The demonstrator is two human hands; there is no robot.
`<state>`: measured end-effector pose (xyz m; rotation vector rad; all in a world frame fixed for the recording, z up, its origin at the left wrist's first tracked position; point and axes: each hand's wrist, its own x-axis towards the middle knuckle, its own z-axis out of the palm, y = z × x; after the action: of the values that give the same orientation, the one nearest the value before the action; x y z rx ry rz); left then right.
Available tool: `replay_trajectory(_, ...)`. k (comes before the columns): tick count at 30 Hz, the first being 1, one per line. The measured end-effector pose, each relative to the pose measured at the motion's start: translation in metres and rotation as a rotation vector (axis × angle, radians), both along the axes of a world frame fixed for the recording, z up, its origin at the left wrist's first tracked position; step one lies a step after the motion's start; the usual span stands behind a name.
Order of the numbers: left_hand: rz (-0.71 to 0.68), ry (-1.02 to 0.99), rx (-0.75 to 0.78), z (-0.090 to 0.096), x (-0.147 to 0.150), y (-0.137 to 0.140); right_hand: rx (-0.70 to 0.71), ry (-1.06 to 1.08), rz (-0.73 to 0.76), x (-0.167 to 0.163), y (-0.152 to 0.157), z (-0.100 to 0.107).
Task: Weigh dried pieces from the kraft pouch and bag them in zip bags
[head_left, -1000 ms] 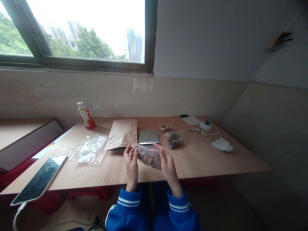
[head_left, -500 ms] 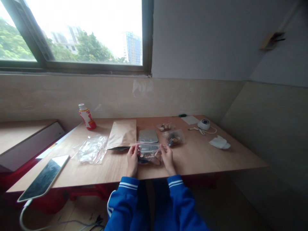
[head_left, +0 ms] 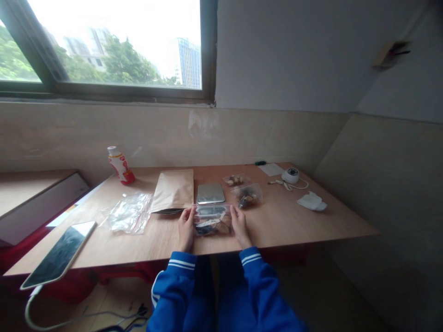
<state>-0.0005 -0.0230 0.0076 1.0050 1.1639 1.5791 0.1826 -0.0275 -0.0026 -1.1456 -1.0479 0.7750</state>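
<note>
A clear zip bag [head_left: 212,223] with brown and dark dried pieces in its lower part is held near the table's front edge. My left hand [head_left: 187,228] pinches its upper left corner, and my right hand [head_left: 239,226] pinches the upper right one. Just beyond it lies a flat silver kitchen scale [head_left: 211,193] with nothing on its plate. To the left of the scale is a brown kraft paper pouch [head_left: 174,190], its dark mouth facing me. Behind my right hand rest two more filled zip bags, one with dark pieces [head_left: 249,197] and a smaller one with pale pieces [head_left: 236,179].
Several clear plastic bags [head_left: 129,214] lie left of the pouch. A red-and-white bottle [head_left: 121,167] stands at the back left. A cabled tablet [head_left: 58,256] overhangs the front left edge. Rightward are a white dome camera [head_left: 290,175], crumpled tissue [head_left: 311,201] and paper [head_left: 271,169].
The view has shifted slightly, so everything sits a little further left. Both hands keep their hold on the bag, whose top now looks pulled flatter and straighter.
</note>
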Motion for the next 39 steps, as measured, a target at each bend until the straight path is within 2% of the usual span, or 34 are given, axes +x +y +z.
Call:
replay_trajectory(5, -0.027, 0.002, 0.008, 0.0, 0.0, -0.002, -0.005, -0.052, -0.077, 0.001, 0.001, -0.002)
replay_trajectory(10, -0.009, 0.01, 0.016, 0.0, 0.0, -0.005, 0.013, -0.059, -0.054, 0.0, 0.001, -0.001)
replay_trajectory(19, 0.02, 0.03, 0.035, 0.003, 0.002, -0.006, 0.002, 0.059, -0.117, 0.001, 0.005, -0.007)
replay_trajectory(26, 0.012, 0.06, 0.056, 0.0, 0.001, -0.004, -0.037, 0.241, -0.114, 0.001, 0.006, -0.011)
replay_trajectory(34, 0.037, 0.071, 0.065, -0.004, 0.003, -0.002, -0.051, 0.261, -0.13, 0.001, 0.003, -0.008)
replay_trajectory(39, -0.027, 0.051, 0.044, -0.004, 0.001, -0.002, -0.061, 0.245, -0.094, 0.003, 0.003, -0.008)
